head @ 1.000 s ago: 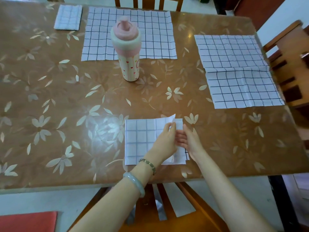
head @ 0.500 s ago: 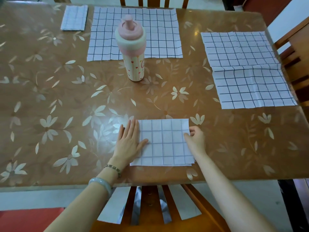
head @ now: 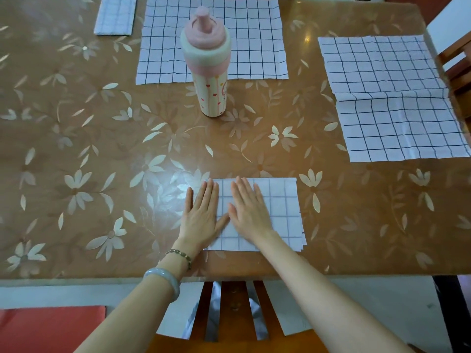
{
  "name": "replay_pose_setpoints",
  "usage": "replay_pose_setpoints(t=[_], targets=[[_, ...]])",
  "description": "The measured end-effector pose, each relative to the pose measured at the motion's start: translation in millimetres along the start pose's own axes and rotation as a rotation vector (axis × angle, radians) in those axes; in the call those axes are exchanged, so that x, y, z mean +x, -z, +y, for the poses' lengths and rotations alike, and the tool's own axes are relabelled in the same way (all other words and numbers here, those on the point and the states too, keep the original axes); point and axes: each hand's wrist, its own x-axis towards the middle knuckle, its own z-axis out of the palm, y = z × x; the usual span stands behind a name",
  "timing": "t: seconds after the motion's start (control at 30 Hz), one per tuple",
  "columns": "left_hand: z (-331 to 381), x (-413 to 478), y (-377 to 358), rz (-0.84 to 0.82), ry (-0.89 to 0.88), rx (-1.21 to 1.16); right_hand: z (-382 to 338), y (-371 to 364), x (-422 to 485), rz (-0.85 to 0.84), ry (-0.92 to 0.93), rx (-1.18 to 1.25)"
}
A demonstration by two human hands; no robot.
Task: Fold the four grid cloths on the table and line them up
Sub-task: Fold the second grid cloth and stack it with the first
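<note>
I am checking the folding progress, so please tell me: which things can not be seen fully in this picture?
- Folded cloth, head view: its left part lies under the left hand and right hand, both flat on it.
- Small folded cloth, far left: top cut by the picture edge.
- Unfolded cloth at the back: partly behind the pink bottle; far edge cut off.
- Unfolded cloth on the right: near right corner reaches the picture edge.

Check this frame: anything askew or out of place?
Only a pink bottle standing upright among the cloths, in front of the far unfolded cloth. Under both hands, the near cloth's layers sit slightly offset at the right edge.
</note>
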Motion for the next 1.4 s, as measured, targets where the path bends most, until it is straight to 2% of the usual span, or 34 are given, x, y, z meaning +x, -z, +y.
replay_pose_setpoints(t=[0.33, 0.43, 0.53, 0.67, 0.8, 1.07, 1.13, 1.27, 1.4], targets=[[2, -1, 0, 0.074, 0.001, -0.033, 103, 16, -36, 0.059, -0.274, -0.171], [5, 1, 6, 0.093, 0.010, -0.028, 101, 25, -39, 0.111, -0.332, -0.143], [18, 4, 10, 0.108, -0.015, -0.034, 63, 25, -34, 0.160, -0.224, -0.116], [37, 2, 1, 0.053, -0.009, -0.061, 20, 1, -33, 0.097, -0.085, -0.061], [37, 1, -3, 0.032, 0.020, -0.076, 32, -7, -40, 0.055, -0.096, -0.075], [36, 0, 2, 0.010, 0.035, -0.105, 93, 14, -67, 0.015, -0.265, -0.126], [33, -3, 7, 0.043, 0.092, -0.182, 96, 20, -68, 0.034, -0.278, -0.119], [32, -13, 27, 0.131, 0.346, -0.334, 73, 45, -52, 0.154, -0.252, 0.041], [34, -16, 38, 0.076, 0.454, -0.405, 40, 54, -34, 0.002, -0.098, 0.152]])
